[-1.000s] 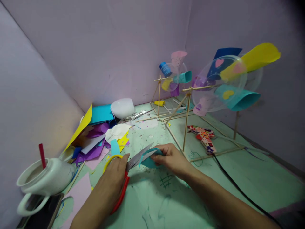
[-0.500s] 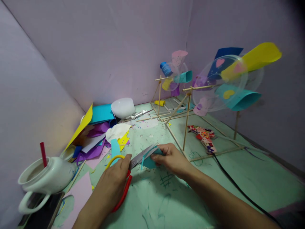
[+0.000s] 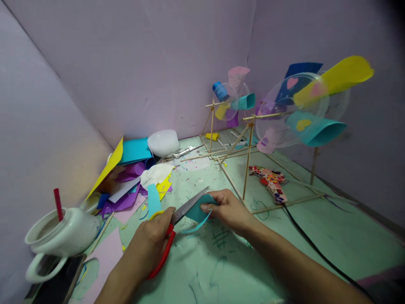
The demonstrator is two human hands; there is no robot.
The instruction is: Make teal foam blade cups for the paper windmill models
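While closing the red-and-yellow scissors (image 3: 177, 217) with the left hand (image 3: 152, 240), pinches a teal paper piece (image 3: 196, 212) between thumb and fingers of the right hand (image 3: 228, 211), held just above the desk (image 3: 284, 249). Left grip wrapped tight through the handles; blades nearly together, laid along the upper edge of the piece, tips reaching just past the right thumb. Right grip pressed onto the far end of the piece, part of it hidden under the fingers. Judged partway through the trimming: thin teal sliver (image 3: 198, 226) curling down below the right grip, seemingly joined at one end, though hard to tell; final outline not readable yet. Beyond the right grip, two stick-framed pinwheels, small (image 3: 232, 101) and large (image 3: 303, 109). Right of that grip, a patterned glue gun (image 3: 271, 181) with black cord (image 3: 316, 250). Beyond the left grip, a heap of coloured paper scraps (image 3: 129, 183) and a white bowl (image 3: 163, 142); left of it, a white jug (image 3: 63, 236) with red straw (image 3: 58, 204). No brand or label legible anywhere. Only green pen scrawl on the desk: a hash-like mark (image 3: 220, 239) just nearer than the right grip; no words made out.
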